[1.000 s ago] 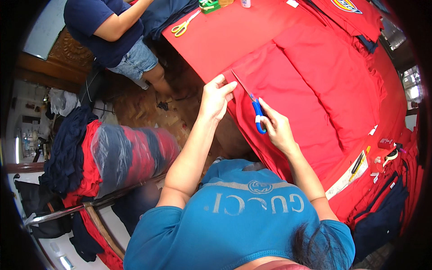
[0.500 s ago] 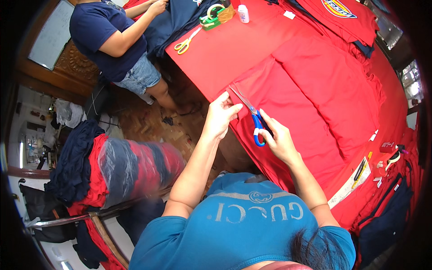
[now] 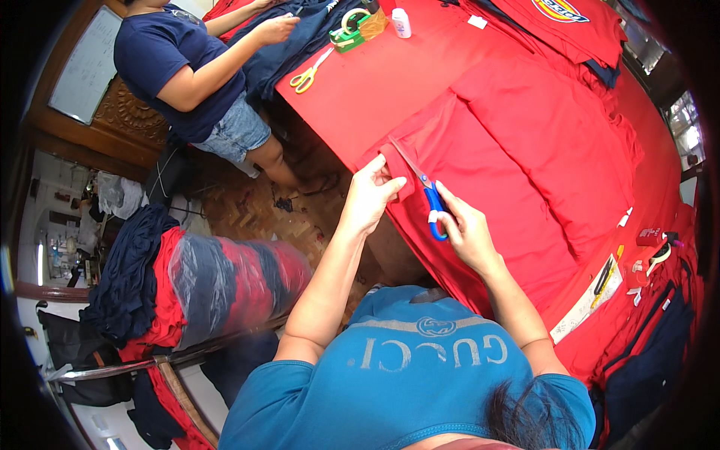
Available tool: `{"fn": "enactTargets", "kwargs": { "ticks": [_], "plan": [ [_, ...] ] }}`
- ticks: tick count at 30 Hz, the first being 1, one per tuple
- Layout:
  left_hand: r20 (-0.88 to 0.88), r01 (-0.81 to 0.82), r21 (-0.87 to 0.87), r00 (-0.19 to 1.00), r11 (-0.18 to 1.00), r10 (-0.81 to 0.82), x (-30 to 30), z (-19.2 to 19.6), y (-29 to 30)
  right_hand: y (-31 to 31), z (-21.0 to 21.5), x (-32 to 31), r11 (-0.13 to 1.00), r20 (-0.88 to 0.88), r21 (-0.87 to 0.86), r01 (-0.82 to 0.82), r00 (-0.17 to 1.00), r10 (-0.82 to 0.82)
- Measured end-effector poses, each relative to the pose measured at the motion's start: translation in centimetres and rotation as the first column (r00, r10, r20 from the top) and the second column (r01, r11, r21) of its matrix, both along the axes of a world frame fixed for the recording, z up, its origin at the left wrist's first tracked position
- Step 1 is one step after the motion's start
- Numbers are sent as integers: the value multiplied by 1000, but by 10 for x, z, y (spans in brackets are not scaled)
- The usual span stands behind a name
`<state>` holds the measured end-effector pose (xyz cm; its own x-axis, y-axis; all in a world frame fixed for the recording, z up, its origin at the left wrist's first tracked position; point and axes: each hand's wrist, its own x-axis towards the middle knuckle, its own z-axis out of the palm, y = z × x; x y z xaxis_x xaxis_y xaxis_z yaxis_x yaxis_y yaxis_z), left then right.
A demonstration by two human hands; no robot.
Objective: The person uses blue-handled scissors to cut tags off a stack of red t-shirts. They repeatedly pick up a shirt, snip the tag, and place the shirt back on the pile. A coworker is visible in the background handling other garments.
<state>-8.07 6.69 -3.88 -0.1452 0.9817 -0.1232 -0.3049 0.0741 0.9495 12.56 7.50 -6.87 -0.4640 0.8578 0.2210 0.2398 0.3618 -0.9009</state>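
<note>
My right hand (image 3: 466, 225) is closed round the blue handles of a pair of scissors (image 3: 433, 201). Their slim metal blades point up and to the left and look nearly together, over the edge of a red garment (image 3: 517, 165). My left hand (image 3: 373, 196) pinches a small part of that red cloth between thumb and fingers, just left of the blades. The garment lies spread across the red-covered table, its folds running toward the right. Whether the blades have cloth between them is hard to make out.
A yellow-handled pair of scissors (image 3: 304, 79), a green tape dispenser (image 3: 351, 36) and a white bottle (image 3: 401, 23) lie at the table's far side. A co-worker (image 3: 180, 67) stands at far left. A plastic-wrapped bundle (image 3: 232, 281) is at my left; a marked white ruler (image 3: 592, 304), right.
The scissors have turned slightly and their blades have come closer together. My left hand stays near the same spot, holding the cloth. The co-worker's hands have shifted to the right.
</note>
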Motion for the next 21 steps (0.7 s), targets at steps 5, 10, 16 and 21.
{"fn": "enactTargets", "kwargs": {
  "ticks": [5,10,16,21],
  "plan": [
    [-87,-3,59,996,998,8,-5,-18,-1,-4,15,5,962,-32,-273,27,999,-37],
    [-99,33,55,995,998,-28,-2,-14,-4,-3,-7,0,999,-122,-33,-12,993,8],
    [-4,74,-9,997,997,-74,-1,-4,-11,-12,10,4,841,-393,-516,-167,918,-59],
    [111,58,-3,992,998,-57,-13,-15,-3,-14,8,14,857,-383,-497,-134,920,-78]
  ]
}}
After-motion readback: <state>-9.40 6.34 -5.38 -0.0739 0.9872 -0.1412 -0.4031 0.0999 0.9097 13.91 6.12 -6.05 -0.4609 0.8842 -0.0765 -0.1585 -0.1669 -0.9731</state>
